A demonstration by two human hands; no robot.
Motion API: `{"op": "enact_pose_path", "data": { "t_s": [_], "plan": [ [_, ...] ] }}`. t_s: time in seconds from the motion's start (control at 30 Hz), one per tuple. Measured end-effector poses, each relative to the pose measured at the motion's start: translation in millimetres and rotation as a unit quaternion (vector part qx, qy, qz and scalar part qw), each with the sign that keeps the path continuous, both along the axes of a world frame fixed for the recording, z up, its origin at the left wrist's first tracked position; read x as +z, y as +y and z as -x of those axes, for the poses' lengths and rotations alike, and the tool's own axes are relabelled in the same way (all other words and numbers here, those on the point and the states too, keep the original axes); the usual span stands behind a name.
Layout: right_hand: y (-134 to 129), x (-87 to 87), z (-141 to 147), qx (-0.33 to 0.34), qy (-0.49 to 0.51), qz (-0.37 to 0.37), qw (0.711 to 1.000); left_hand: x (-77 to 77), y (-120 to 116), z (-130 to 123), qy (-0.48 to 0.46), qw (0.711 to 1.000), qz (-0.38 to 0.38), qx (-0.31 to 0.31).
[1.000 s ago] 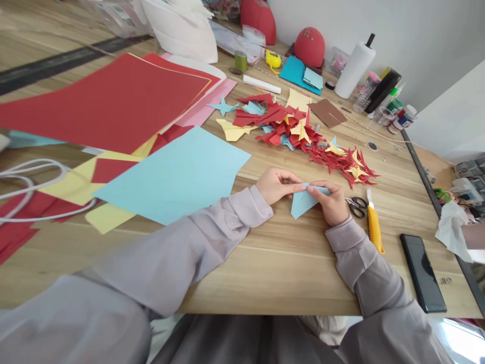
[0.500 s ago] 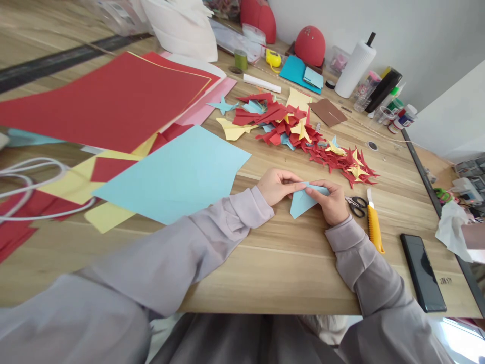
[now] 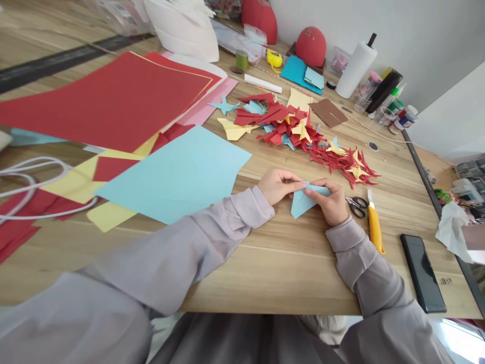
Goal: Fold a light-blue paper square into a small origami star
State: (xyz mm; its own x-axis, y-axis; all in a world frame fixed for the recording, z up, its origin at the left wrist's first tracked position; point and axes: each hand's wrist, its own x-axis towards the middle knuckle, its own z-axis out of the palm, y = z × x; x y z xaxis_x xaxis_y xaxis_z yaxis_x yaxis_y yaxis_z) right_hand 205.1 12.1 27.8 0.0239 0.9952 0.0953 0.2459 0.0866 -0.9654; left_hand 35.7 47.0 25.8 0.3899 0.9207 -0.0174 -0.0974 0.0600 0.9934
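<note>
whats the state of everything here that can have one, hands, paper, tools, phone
left hand, pinching the light blue paper
right hand, pinching the same paper
light blue paper, folded, held in both hands
scissors, blades closed, lying on the table
yellow utility knife, blade appears extended, lying on the table
black phone, lying flat, screen dark
paper stars, loosely heaped

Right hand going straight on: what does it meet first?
The folded blue paper it already pinches; the left hand seems next beyond it, though depth is hard to judge.
</note>
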Motion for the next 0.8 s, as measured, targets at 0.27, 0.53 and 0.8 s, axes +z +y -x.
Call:
{"op": "enact_pose_path", "data": {
  "t_s": [0.27,0.53,0.8],
  "plan": [
    [-0.5,1.5,1.1,-0.007,0.017,0.011,1.0,-0.6,0.0,-0.9,-0.003,1.0,0.004,-0.002],
    [2.4,-3.6,-4.0,0.019,0.035,0.009,0.999,-2.2,0.0,-0.7,0.011,1.0,-0.004,0.011],
    [4.1,-4.8,-4.8,0.018,0.024,-0.003,1.0,-4.0,0.4,-1.1,0.004,1.0,0.0,0.018]
  ]
}}
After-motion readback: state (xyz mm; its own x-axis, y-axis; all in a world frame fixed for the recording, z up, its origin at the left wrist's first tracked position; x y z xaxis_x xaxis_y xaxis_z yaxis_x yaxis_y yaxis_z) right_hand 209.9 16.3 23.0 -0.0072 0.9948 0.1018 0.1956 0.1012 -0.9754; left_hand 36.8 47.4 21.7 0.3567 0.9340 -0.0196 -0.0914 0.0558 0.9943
